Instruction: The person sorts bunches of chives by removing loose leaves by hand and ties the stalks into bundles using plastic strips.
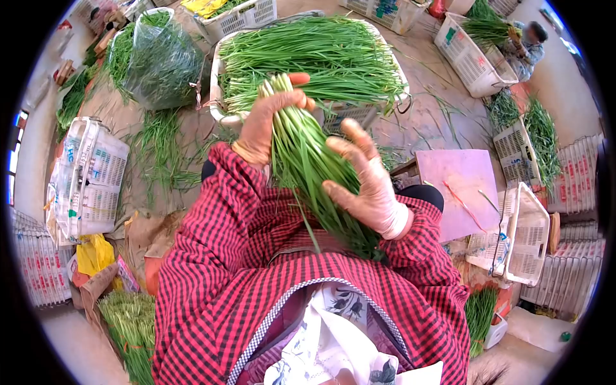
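Note:
A bunch of green chives [311, 151] lies slantwise over my lap, pale cut ends up and leafy tips down. My left hand [266, 122], in a thin glove, is wrapped round the bunch near its pale ends. On the other side, my right hand [366, 183] has its gloved fingers spread along the leaves; whether the fingertips touch them I cannot tell. Just beyond both hands stands a white crate [215, 102] heaped with more chives [308, 54].
A clear plastic bag [163, 64] of greens stands at the back left. White crates [86, 179] sit on both sides. A pink board [459, 186] with a red strip is at my right. Another person [526, 48] handles greens at the back right. Loose leaves [160, 154] litter the floor.

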Demonstrator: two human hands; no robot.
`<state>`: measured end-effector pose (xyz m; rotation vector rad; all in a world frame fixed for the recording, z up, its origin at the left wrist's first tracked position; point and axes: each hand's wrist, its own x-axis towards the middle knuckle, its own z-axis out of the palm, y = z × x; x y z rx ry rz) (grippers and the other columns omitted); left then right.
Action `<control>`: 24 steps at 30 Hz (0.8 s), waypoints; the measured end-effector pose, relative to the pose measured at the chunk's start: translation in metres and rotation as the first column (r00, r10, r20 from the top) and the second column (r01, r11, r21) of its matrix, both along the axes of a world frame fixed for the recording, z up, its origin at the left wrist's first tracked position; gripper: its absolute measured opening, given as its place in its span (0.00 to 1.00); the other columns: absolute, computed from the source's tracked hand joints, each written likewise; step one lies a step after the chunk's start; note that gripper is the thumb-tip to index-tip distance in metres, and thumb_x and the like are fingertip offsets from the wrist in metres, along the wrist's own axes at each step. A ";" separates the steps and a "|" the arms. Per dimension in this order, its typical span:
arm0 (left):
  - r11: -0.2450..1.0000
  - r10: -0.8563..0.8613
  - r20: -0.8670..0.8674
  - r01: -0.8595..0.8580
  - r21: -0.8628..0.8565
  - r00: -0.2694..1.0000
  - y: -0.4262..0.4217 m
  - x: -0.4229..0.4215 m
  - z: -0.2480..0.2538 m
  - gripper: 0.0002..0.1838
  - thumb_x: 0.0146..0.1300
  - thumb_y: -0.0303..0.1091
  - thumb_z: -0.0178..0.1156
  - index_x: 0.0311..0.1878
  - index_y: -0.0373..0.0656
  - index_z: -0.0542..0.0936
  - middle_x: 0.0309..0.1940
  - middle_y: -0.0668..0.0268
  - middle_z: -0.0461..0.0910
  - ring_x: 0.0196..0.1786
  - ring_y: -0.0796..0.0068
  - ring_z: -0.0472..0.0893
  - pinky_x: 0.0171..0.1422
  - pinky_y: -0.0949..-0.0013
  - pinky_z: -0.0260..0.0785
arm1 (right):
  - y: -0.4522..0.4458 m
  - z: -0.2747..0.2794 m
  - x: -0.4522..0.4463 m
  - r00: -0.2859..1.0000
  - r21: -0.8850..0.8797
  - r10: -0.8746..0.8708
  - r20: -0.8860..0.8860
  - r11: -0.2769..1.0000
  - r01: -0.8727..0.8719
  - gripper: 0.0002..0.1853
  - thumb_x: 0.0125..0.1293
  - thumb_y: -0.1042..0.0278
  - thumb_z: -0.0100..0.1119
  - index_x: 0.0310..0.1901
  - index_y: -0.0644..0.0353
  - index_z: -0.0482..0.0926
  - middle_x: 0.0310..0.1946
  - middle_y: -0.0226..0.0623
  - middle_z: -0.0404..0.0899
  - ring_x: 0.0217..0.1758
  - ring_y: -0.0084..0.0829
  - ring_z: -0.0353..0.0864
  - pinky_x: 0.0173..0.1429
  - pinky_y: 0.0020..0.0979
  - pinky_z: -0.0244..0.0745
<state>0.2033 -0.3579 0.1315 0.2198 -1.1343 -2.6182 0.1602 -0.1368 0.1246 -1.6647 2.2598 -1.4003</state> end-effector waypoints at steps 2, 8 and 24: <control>0.987 -0.008 -0.027 0.003 -0.162 1.000 -0.012 -0.005 0.016 0.21 0.63 0.29 0.61 0.59 0.35 0.72 0.34 0.66 0.78 0.43 0.72 0.81 0.45 0.70 0.80 | -0.011 0.014 -0.012 0.997 -0.097 -0.014 -0.071 0.995 0.007 0.36 0.53 0.67 0.73 0.66 0.56 0.71 0.72 0.54 0.58 0.76 0.53 0.57 0.75 0.46 0.57; 0.914 0.081 -0.077 -0.105 -0.391 0.994 -0.007 -0.023 0.063 0.20 0.63 0.29 0.62 0.57 0.35 0.73 0.36 0.64 0.80 0.37 0.75 0.82 0.43 0.72 0.81 | -0.044 0.031 -0.015 0.944 -0.097 -0.016 -0.328 0.995 -0.017 0.19 0.49 0.69 0.72 0.44 0.55 0.80 0.62 0.49 0.69 0.67 0.53 0.66 0.71 0.50 0.61; 0.869 -0.065 -0.233 -0.060 -0.492 0.970 -0.030 -0.005 0.078 0.25 0.52 0.28 0.65 0.56 0.35 0.77 0.32 0.66 0.80 0.45 0.67 0.82 0.55 0.66 0.77 | 0.018 0.049 -0.067 0.902 -0.039 0.050 0.429 0.999 -0.037 0.46 0.61 0.48 0.70 0.72 0.68 0.59 0.70 0.52 0.65 0.76 0.42 0.60 0.77 0.36 0.54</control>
